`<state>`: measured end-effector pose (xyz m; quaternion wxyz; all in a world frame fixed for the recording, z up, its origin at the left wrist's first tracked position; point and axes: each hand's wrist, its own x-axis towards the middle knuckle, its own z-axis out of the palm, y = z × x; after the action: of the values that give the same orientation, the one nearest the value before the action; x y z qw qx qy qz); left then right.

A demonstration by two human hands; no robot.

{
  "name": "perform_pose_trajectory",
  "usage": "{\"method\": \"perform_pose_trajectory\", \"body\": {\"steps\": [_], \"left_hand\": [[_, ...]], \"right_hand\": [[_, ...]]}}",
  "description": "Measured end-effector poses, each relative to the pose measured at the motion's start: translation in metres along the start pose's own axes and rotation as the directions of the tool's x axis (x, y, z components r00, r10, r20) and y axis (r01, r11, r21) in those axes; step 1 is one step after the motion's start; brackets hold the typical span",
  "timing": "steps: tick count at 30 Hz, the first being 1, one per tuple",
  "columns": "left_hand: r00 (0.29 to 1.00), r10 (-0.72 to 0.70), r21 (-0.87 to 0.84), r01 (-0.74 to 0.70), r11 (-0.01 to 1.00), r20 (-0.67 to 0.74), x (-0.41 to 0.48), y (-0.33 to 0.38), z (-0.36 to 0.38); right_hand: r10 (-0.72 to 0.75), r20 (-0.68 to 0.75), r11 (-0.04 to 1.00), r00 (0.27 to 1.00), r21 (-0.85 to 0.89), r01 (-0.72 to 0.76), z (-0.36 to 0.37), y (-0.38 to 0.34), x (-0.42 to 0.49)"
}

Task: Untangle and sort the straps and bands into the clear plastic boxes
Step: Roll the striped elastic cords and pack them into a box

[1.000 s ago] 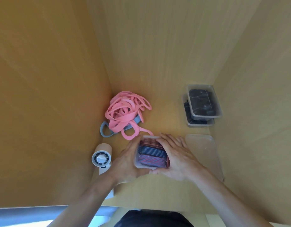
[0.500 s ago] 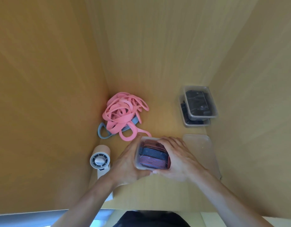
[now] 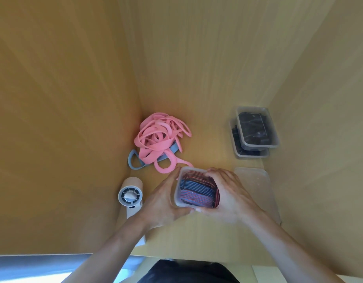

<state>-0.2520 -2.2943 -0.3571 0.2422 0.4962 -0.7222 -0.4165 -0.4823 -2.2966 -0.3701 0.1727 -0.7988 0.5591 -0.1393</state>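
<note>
A clear plastic box (image 3: 179,202) packed with red and blue straps (image 3: 197,187) sits near the front of the wooden surface. My left hand (image 3: 160,201) grips its left side. My right hand (image 3: 230,198) grips its right side, with fingers curled over the far rim onto the straps. Behind it, a tangled heap of pink bands (image 3: 159,139) lies in the left corner, over a grey-blue band (image 3: 134,160).
Two stacked clear boxes (image 3: 256,131) holding black straps stand at the back right. A clear lid (image 3: 256,180) lies flat just right of my right hand. A small white fan (image 3: 129,196) stands at the left. Wooden walls close in on three sides.
The fingers of my right hand have curled further over the box's far rim onto the straps. Both hands stay on the box.
</note>
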Motion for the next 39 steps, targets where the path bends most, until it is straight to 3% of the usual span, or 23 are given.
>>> {"method": "perform_pose_trajectory", "body": {"steps": [20, 39], "left_hand": [[0.999, 0.047, -0.036, -0.047, 0.998, -0.005, 0.001, 0.003, -0.002], [1.000, 0.007, -0.115, -0.007, 0.993, -0.005, 0.002, 0.000, 0.004]], "right_hand": [[-0.001, -0.055, 0.998, 0.998, 0.065, 0.004, -0.014, -0.010, -0.001], [0.033, -0.072, 0.990, 0.997, 0.140, -0.022, -0.019, -0.008, -0.001]]}}
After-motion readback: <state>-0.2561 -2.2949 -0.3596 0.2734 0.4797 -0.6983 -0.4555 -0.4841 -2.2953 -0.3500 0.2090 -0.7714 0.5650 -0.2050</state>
